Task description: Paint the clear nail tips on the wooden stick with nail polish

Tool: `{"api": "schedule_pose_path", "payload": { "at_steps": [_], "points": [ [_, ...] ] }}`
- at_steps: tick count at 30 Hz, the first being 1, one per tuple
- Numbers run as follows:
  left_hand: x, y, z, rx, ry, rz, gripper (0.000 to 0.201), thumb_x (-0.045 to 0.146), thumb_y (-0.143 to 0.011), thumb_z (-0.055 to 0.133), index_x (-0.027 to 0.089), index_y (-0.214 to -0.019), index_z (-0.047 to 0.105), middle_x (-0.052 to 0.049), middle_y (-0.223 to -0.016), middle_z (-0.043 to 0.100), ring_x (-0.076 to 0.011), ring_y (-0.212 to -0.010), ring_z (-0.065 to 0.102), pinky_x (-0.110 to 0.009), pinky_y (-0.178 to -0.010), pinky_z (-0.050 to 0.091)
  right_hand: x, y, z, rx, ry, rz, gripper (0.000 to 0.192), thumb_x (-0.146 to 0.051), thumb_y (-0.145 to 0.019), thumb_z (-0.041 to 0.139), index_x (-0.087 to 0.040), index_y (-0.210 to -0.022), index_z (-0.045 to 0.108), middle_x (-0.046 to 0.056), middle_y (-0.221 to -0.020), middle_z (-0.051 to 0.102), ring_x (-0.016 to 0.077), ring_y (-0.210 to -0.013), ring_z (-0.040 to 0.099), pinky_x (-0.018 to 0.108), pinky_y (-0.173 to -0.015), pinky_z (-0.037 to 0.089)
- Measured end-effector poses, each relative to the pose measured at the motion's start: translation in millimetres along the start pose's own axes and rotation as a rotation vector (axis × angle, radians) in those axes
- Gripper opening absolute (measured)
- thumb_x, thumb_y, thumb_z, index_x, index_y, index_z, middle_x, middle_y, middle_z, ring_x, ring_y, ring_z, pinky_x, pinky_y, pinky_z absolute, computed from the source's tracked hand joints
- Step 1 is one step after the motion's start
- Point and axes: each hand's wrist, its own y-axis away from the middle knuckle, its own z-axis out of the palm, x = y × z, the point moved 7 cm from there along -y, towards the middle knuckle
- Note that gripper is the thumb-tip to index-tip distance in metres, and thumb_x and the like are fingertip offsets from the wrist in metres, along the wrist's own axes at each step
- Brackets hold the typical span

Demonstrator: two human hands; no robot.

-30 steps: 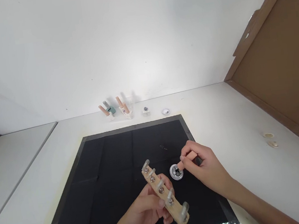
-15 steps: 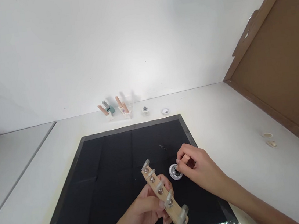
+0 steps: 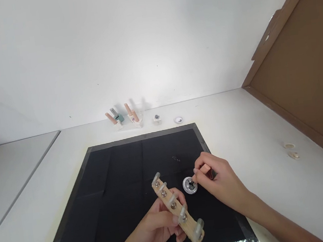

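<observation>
From the head camera, the left hand [image 3: 157,229] comes up from the bottom edge with its palm turned inward, fingers curled around the back of a wooden strip [image 3: 177,210] and the thumb pressed across its front, so the strip is clamped between thumb and fingers. The strip is lifted off the black mat [image 3: 119,183] and tilts from upper left to lower right; five metal screws with clear plastic tabs sit in a row along it.

The right hand [image 3: 218,181] reaches in from the lower right, forearm lying diagonally over the mat's right edge. Its thumb and forefinger are pinched together on a small wooden-handled tool [image 3: 203,170], the other fingers folded beneath. The tool's dark tip points down and left into a small round dish [image 3: 190,185] that rests on the mat just right of the strip's upper end. The dish holds small dark and silvery parts, too small to name.

At the back of the white table [image 3: 255,124], against the wall, stand small holders with wooden pegs [image 3: 123,118], and beside them a second little round dish [image 3: 178,119] with something dark in it.
</observation>
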Motion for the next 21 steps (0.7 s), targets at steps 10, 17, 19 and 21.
{"api": "schedule_pose_path", "payload": {
  "at_steps": [10,17,19,21],
  "points": [
    [1,0,-7.1,0.071,-0.088,0.046,0.021,0.019,-0.066,0.069,0.015,-0.082,0.056,0.003,-0.063,0.050,-0.0037,-0.045,0.040,-0.016,-0.041,0.039,0,3,-5,-0.056,-0.589,-0.058,0.012,-0.033,-0.091,0.045,-0.024,-0.086,0.052,-0.005,-0.064,0.044,0.0082,-0.047,0.039,0.020,-0.043,0.033],
    [3,-1,-10.1,0.146,-0.245,0.077,0.023,0.024,-0.068,0.069,0.018,-0.081,0.052,0.008,-0.050,0.042,-0.0039,-0.042,0.036,-0.017,-0.043,0.040,-3,7,6,-0.250,-0.634,-0.066,0.018,-0.034,-0.088,0.051,-0.020,-0.077,0.051,-0.003,-0.064,0.045,0.0095,-0.052,0.037,0.022,-0.047,0.031],
    [3,-2,-10.9,0.153,-0.267,0.080,0.022,0.024,-0.069,0.069,0.018,-0.081,0.051,0.008,-0.051,0.043,-0.0041,-0.042,0.038,-0.018,-0.044,0.040,-8,8,6,-0.258,-0.629,-0.108,0.017,-0.032,-0.089,0.050,-0.020,-0.077,0.050,-0.003,-0.062,0.045,0.0103,-0.053,0.037,0.023,-0.048,0.031],
    [3,-3,-10.2,0.151,-0.279,0.079,0.021,0.024,-0.069,0.068,0.018,-0.080,0.051,0.008,-0.051,0.043,-0.0041,-0.042,0.038,-0.018,-0.044,0.041,-11,9,6,-0.270,-0.609,-0.140,0.015,-0.030,-0.089,0.049,-0.021,-0.077,0.050,-0.003,-0.063,0.047,0.0106,-0.054,0.038,0.023,-0.049,0.031]
  ]
}}
